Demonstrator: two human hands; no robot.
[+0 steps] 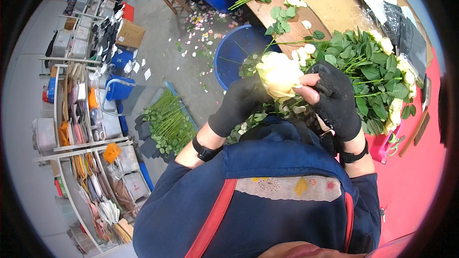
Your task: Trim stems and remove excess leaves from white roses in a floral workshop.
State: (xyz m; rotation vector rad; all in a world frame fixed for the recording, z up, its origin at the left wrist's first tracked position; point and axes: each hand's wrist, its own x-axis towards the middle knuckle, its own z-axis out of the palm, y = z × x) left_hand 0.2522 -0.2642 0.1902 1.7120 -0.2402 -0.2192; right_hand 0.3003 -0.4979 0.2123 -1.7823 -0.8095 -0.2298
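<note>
A pale cream rose with a full open bloom is in front of my chest. My left hand, in a black glove, holds it from the left side; its fingers are mostly hidden behind the bloom. On the other side, my right hand wears a black glove with bare fingertips showing. Its thumb and finger pinch the rose's outer petals at the right edge. The stem is hidden below the bloom. A pile of cream roses with green leaves lies just beyond my right hand.
A blue bucket stands at the bench edge. Fallen petals litter the floor. Cut leafy stems fill a crate at left, near loaded shelves. Green-handled scissors and a brush lie on the pink surface.
</note>
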